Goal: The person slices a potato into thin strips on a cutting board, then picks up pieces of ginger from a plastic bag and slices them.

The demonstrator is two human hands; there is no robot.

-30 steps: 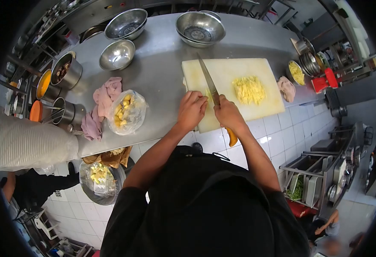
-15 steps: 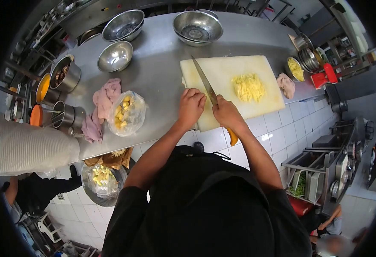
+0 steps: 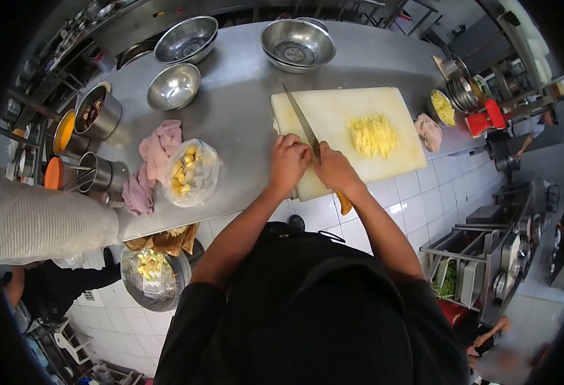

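My right hand (image 3: pixel 334 170) clamps the knife (image 3: pixel 298 115) handle; left hand (image 3: pixel 288 160) curled just beside blade, on board (image 3: pixel 339 102). Best keep fingertips tucked.

Left hand (image 3: pixel 288 162) beside right hand (image 3: pixel 334 170), both curled.

One table (image 3: pixel 243 122) carries one white cutting board (image 3: pixel 343 106), one knife (image 3: pixel 300 119) and one heap of yellow shreds (image 3: pixel 373 135). Two hands: left hand (image 3: pixel 288 162), right hand (image 3: pixel 334 169). Three steel bowls at the far side: far-left bowl (image 3: pixel 185 38), centre bowl (image 3: pixel 298 42), smaller bowl (image 3: pixel 174 85). Three pink cloths: upper cloth (image 3: pixel 161 141), lower cloth (image 3: pixel 137 189), right-hand cloth (image 3: pixel 429 131). One clear bag of yellow chunks (image 3: pixel 190 170). Three steel canisters at the left edge: dark-filled canister (image 3: pixel 97 110), orange-filled canister (image 3: pixel 67 129), near canister (image 3: pixel 100 169). One small dish of yellow shreds (image 3: pixel 444 108).
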